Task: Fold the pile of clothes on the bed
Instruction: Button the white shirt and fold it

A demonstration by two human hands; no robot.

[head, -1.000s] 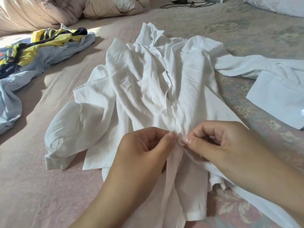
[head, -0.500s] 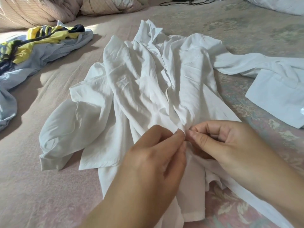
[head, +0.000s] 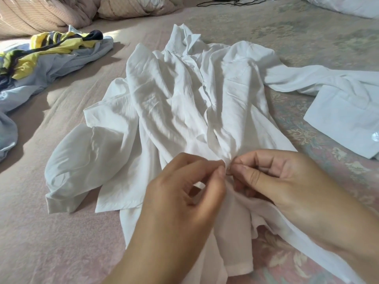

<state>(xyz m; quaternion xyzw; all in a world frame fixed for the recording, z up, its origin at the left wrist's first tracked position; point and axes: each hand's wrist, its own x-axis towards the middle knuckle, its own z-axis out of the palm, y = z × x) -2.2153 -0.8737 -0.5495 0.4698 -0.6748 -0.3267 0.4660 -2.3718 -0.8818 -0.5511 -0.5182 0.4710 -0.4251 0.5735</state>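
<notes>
A crumpled white button-up shirt (head: 174,103) lies spread on the bed, collar pointing away from me, one sleeve stretched out to the right. My left hand (head: 184,197) and my right hand (head: 272,179) meet at the lower front of the shirt. Each pinches the placket fabric between thumb and forefinger, fingertips almost touching. The exact spot under the fingertips is hidden. The shirt's hem hangs bunched below my hands.
A pile of clothes, yellow-and-dark striped on pale blue (head: 47,58), lies at the far left. Pink pillows (head: 61,13) sit at the back left, a white pillow (head: 344,5) at the back right, and a black cable (head: 229,1) at the far edge. The bed cover (head: 51,232) is pinkish floral.
My hands have stayed pinched together on the shirt front, shifting slightly up the placket. My left hand has opened its outer fingers a little. The shirt fabric bunched more toward my fingers.
</notes>
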